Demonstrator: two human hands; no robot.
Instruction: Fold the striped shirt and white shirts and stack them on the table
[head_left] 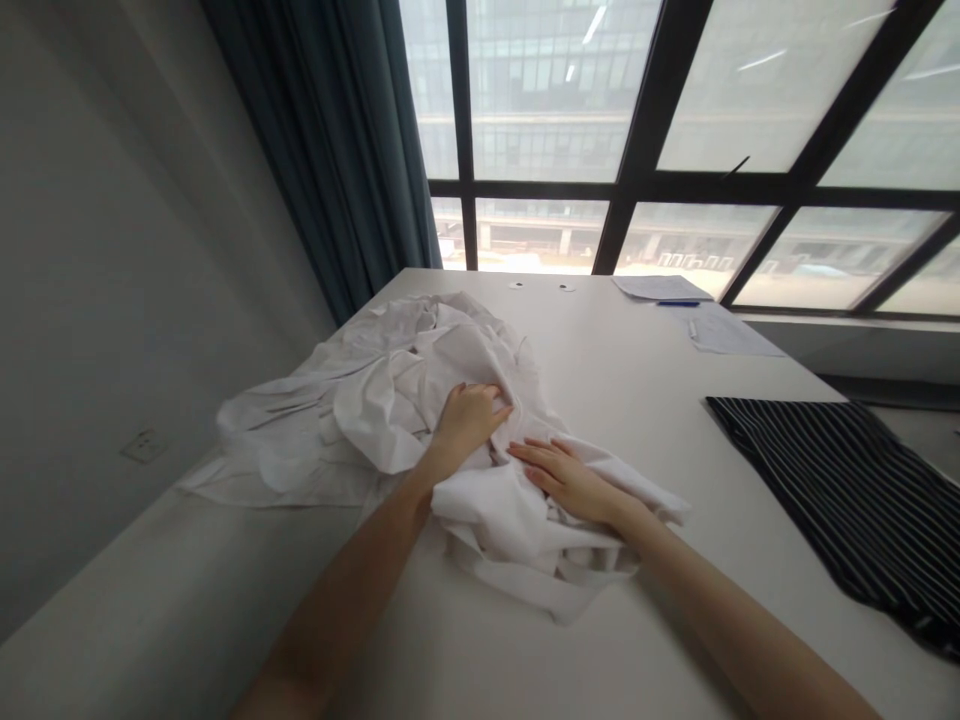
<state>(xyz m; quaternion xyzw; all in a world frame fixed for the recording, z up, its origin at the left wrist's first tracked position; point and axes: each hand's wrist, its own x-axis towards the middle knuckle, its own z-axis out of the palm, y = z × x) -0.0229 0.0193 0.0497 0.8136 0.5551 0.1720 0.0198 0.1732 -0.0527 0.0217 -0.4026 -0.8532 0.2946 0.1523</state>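
A crumpled heap of white cloth (360, 400) lies on the white table (645, 390), spread from the left edge toward the middle. My left hand (469, 415) rests on top of the heap with its fingers curled into a fold of the white cloth. My right hand (562, 475) lies flat on the nearer part of the cloth, fingers stretched out and pointing left, pressing it down. Both forearms reach in from the bottom of the view.
A black garment with thin white stripes (847, 490) lies flat at the table's right. Papers (731, 330) and a blue pen (679, 303) sit at the far right by the window. A dark curtain (337, 150) hangs at the back left, beside a grey wall.
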